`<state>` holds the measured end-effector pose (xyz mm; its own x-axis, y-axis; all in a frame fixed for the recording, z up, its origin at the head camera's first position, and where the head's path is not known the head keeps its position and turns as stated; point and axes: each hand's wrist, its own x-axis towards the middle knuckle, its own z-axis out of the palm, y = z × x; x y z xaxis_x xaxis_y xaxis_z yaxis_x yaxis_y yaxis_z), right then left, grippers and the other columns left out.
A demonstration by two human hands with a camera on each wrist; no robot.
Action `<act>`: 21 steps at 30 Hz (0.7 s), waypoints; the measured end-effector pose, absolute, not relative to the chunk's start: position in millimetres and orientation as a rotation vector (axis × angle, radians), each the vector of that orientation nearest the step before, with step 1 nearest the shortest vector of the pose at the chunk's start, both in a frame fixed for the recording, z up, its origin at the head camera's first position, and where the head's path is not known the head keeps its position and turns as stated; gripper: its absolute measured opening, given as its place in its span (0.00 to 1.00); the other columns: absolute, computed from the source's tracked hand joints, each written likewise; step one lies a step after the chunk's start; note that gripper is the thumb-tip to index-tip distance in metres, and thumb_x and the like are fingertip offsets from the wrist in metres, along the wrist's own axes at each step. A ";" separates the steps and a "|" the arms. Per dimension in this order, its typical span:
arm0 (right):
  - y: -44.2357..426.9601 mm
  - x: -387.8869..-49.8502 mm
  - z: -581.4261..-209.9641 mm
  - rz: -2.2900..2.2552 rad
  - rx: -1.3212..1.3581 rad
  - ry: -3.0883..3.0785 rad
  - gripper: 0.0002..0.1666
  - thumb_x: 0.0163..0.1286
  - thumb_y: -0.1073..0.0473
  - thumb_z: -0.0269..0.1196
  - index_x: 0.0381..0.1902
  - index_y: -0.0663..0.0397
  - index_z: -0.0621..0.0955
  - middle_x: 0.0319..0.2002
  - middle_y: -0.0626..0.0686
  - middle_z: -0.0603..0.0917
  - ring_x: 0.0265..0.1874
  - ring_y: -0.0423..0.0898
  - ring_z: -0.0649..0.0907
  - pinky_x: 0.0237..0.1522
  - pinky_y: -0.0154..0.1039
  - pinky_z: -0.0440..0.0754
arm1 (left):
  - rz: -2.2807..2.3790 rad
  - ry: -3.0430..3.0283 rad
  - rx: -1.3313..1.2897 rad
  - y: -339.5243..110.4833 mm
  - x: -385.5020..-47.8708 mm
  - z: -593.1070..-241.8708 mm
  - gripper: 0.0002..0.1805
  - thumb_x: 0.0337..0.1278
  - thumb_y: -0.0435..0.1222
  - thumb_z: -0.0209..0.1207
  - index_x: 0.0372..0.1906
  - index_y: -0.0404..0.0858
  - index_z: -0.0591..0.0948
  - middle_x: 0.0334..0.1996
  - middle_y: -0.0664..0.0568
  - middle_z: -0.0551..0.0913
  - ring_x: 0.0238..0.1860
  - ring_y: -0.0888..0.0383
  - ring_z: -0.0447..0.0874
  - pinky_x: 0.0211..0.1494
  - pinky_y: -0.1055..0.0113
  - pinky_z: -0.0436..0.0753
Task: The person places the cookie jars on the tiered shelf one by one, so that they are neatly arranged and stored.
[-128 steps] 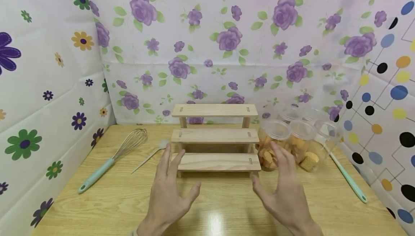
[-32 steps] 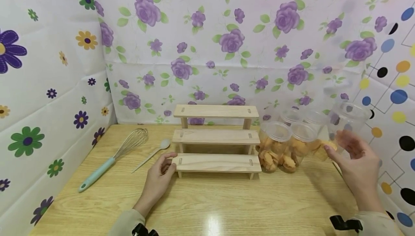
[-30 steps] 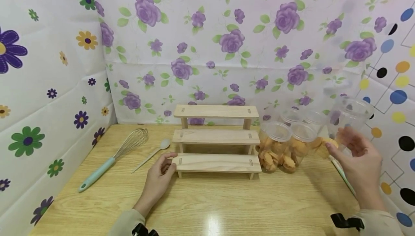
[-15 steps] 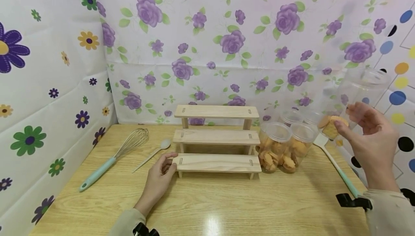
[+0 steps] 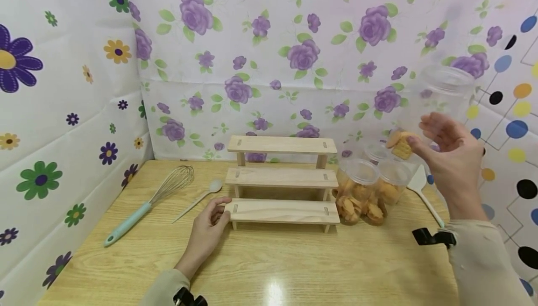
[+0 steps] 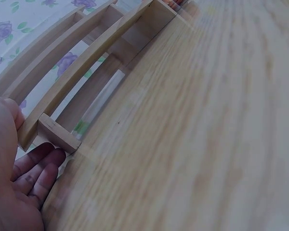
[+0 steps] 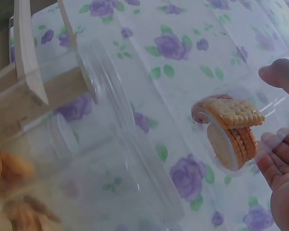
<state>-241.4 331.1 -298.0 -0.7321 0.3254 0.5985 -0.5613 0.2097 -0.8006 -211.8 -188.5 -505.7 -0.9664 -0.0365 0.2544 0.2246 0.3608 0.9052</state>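
My right hand [image 5: 456,161] holds a clear lidded jar [image 5: 447,88] up off the table, thumb and fingers around its side. Inside it are a few square crackers [image 5: 402,149], gathered at the jar's bottom in the right wrist view. A three-tier wooden stand [image 5: 283,208] sits mid-table. Its lowest shelf is gripped at the left end by my left hand [image 5: 206,229], with the thumb on the front edge. In the left wrist view, some fingers of that hand [image 6: 19,178] curl beside the stand's leg. The raised jar is near the other jars, right of the stand.
Several clear jars [image 5: 361,173] with orange-brown snacks stand close together against the stand's right side. A spatula [image 5: 420,184] lies at the far right. On the left lie a whisk [image 5: 151,203] and a pale spoon [image 5: 215,186]. Patterned cloth walls enclose three sides.
Both hands were open above the table. My left hand has gripped the stand. My right hand has taken the cracker jar, lifted it, and just shifted it left, uncovering the spatula's head.
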 end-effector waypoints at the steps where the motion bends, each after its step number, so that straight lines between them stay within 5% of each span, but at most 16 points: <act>1: 326.7 -244.3 -297.3 1.609 0.239 -1.791 0.36 0.61 0.73 0.82 0.67 0.63 0.86 0.60 0.52 0.90 0.56 0.44 0.89 0.58 0.25 0.83 | -1.649 -2.392 -0.168 -188.5 -211.7 -505.7 0.18 0.83 0.34 0.62 0.70 0.48 0.84 0.51 0.49 0.90 0.50 0.56 0.87 0.52 0.71 0.83; 21: 237.8 -285.1 -297.4 1.523 0.474 -1.929 0.33 0.69 0.62 0.81 0.70 0.54 0.85 0.61 0.51 0.89 0.59 0.46 0.87 0.66 0.34 0.83 | -1.656 -2.372 -0.170 -188.4 -212.5 -506.4 0.18 0.83 0.34 0.63 0.70 0.46 0.84 0.49 0.50 0.91 0.50 0.58 0.87 0.53 0.71 0.84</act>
